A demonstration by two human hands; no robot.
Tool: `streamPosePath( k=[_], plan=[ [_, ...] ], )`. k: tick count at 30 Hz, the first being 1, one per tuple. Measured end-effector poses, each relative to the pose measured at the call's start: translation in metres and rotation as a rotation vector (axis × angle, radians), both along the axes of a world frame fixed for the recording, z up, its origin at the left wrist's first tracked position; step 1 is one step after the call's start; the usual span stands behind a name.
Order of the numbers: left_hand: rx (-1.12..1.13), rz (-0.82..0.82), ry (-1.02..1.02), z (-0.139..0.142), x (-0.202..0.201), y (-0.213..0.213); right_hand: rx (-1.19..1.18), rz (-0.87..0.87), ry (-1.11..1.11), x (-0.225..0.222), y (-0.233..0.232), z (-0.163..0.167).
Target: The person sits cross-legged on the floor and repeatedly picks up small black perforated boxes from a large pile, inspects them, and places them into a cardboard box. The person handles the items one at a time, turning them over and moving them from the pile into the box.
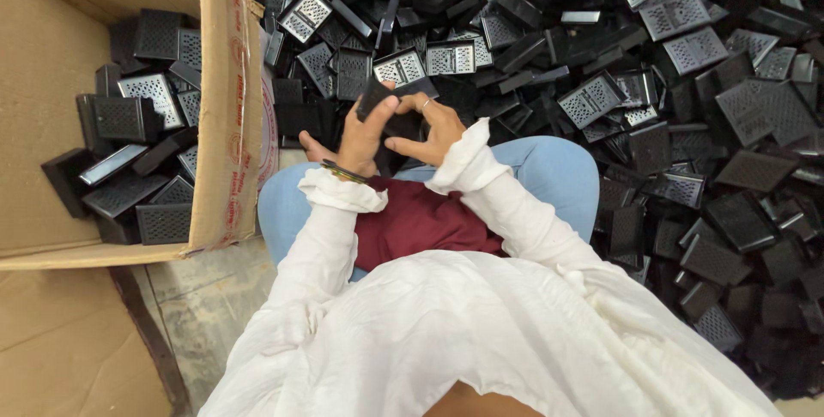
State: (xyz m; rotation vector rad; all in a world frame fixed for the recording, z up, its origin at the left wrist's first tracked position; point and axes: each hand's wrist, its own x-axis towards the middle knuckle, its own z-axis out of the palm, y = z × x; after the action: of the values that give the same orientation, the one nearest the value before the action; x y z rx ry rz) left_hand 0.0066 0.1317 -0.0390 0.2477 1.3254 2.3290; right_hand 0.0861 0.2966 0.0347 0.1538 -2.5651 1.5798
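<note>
While both hands meet over the lap, the left hand and right hand share one black plastic piece, fingers closed around it, its long axis tilted up-right

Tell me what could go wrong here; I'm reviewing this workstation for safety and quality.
1. Both hands, left hand and right hand, grip one small black part over the loose pile; if it slips, it would likely be lost among lookalikes.
2. The cardboard box wall leans toward the pile, so sorted and unsorted pieces might mix.
3. The loose white sleeve could snag on the part.
</note>
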Motion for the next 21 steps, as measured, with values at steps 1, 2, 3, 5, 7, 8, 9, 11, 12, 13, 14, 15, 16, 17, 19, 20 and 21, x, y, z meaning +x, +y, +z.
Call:
streamPosePath(
  k=[1, 2, 3, 5, 7, 8, 9, 11, 12, 13, 14, 15, 16, 17, 19, 20, 21],
  plan=[
    [-0.048, 0.030, 0.101, 0.001, 0.002, 0.001, 0.015, -0.045, 0.034, 0.001, -0.004, 0.002],
    [-0.098, 0.063, 0.202, 0.002, 0.004, 0.001, 0.028, -0.087, 0.068, 0.003, -0.009, 0.003],
    [0.033, 0.083, 0.078, 0.005, 0.005, 0.001, 0.040, -0.124, 0.100, 0.004, -0.014, 0.003],
    [0.292, 0.138, -0.165, 0.012, 0.005, -0.003, -0.199, -0.161, 0.080, 0.009, -0.023, 0.001],
    [0.295, 0.177, -0.111, 0.020, 0.000, -0.006, -0.295, -0.159, 0.063, 0.014, -0.029, -0.002],
    [0.298, 0.194, -0.084, 0.023, -0.002, -0.007, -0.271, -0.144, 0.061, 0.017, -0.031, -0.004],
    [0.289, 0.190, -0.107, 0.024, -0.002, -0.006, -0.245, -0.132, 0.061, 0.019, -0.032, -0.005],
    [0.277, 0.170, -0.155, 0.025, -0.003, -0.002, -0.274, -0.118, 0.076, 0.021, -0.034, -0.006],
    [0.249, 0.167, -0.145, 0.024, -0.001, 0.001, -0.287, -0.116, 0.083, 0.021, -0.035, -0.007],
    [0.222, 0.162, -0.135, 0.022, 0.001, 0.004, -0.315, -0.124, 0.046, 0.021, -0.035, -0.007],
    [0.193, 0.157, -0.125, 0.021, 0.003, 0.006, -0.343, -0.132, 0.008, 0.020, -0.036, -0.007],
    [0.194, 0.167, -0.112, 0.019, 0.006, 0.008, -0.373, -0.141, -0.029, 0.020, -0.036, -0.007],
    [0.194, 0.176, -0.098, 0.018, 0.008, 0.008, -0.401, -0.130, -0.021, 0.019, -0.036, -0.008],
    [0.195, 0.185, -0.084, 0.017, 0.011, 0.008, -0.429, -0.118, -0.012, 0.019, -0.036, -0.009],
    [0.147, 0.203, 0.068, 0.016, 0.017, 0.007, -0.448, -0.105, -0.014, 0.019, -0.037, -0.012],
    [0.124, 0.208, 0.143, 0.016, 0.020, 0.007, -0.440, -0.107, -0.024, 0.020, -0.038, -0.014],
    [0.141, 0.197, 0.154, 0.016, 0.022, 0.006, -0.431, -0.111, -0.036, 0.022, -0.039, -0.017]
  ],
)
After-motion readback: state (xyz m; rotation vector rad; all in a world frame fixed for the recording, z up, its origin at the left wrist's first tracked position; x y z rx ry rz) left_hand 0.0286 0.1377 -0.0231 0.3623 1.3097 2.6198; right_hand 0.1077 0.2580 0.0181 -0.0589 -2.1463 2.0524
